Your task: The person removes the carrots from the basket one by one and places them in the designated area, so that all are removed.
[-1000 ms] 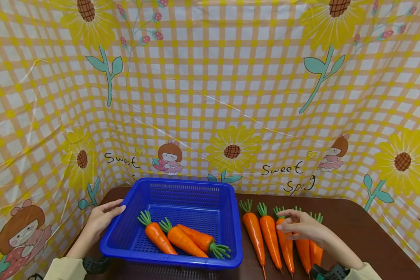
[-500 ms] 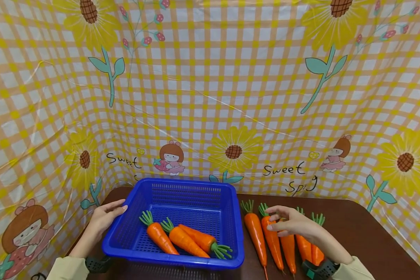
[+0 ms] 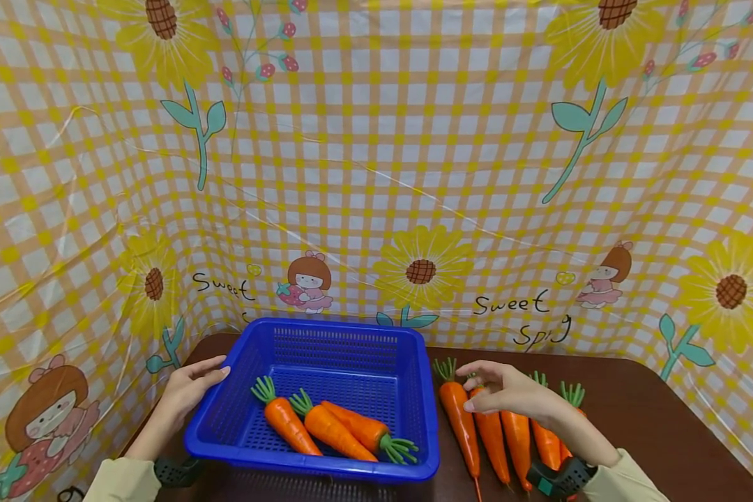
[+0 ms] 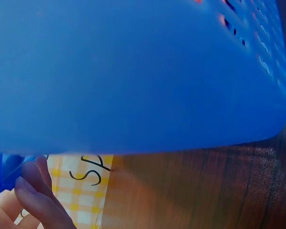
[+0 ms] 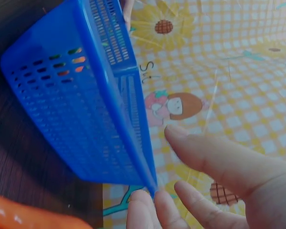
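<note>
My left hand (image 3: 191,387) rests its fingertips against the outer left rim of a blue plastic basket (image 3: 428,418). In the left wrist view, its bent fingers (image 4: 40,195) show beside the basket wall (image 4: 133,86). Three carrots with green tops lie inside, among them a carrot (image 3: 288,425) at the left. My right hand (image 3: 514,394), thumb and fingers apart and holding nothing, hovers over a row of carrots right of the basket. Its fingertips are nearest the leftmost carrot (image 3: 459,418) and partly cover the second carrot (image 3: 492,446).
More carrots in the row, such as the third carrot (image 3: 516,439), lie partly under my right forearm. Brown tabletop (image 3: 640,411) extends to the right. A checked, flower-printed cloth (image 3: 351,181) encloses the back and sides.
My right hand has moved left along the row, from above the third carrot toward the leftmost one. The left hand stays at the basket rim, and the carrots lie as before.
</note>
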Demonstrator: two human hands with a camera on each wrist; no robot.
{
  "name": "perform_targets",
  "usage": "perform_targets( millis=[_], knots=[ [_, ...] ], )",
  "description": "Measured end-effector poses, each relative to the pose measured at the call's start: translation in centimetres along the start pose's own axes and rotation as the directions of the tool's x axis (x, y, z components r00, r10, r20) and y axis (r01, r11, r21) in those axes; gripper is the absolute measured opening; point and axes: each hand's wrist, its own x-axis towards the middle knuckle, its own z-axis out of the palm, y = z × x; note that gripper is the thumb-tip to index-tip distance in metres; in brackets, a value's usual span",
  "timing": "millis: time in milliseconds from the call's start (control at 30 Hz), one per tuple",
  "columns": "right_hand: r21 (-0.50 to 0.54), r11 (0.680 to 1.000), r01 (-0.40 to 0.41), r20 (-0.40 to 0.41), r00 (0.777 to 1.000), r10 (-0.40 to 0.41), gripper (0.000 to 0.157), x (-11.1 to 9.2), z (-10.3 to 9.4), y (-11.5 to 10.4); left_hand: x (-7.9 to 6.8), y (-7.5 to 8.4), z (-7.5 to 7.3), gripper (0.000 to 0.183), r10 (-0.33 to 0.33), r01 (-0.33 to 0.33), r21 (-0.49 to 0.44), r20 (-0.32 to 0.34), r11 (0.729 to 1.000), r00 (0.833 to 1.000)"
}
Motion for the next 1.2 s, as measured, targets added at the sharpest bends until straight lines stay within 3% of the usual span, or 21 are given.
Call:
perform_targets(
  millis=[433, 667, 1200],
  knots=[
    [0.044, 0.999, 0.031, 0.04, 0.999, -0.032, 0.06, 1.7, 1.7, -2.2, -0.2, 0.1, 0.0, 0.063, 0.003, -0.003, -0.008, 0.004, 1.0, 1.0],
    [0.038, 0.995, 0.092, 0.081, 0.992, -0.095, 0.064, 2.5, 2.2, -3.2, -0.2, 0.0, 0.1, 0.062, -0.005, 0.005, -0.001, 0.003, 1.0, 1.0],
    [0.01, 0.999, 0.051, 0.136, 0.989, -0.052, 0.062, 5.3, 3.9, -4.1, -0.1, 0.2, 0.2, 0.058, -0.005, 0.005, 0.0, -0.021, 1.0, 1.0]
  ],
)
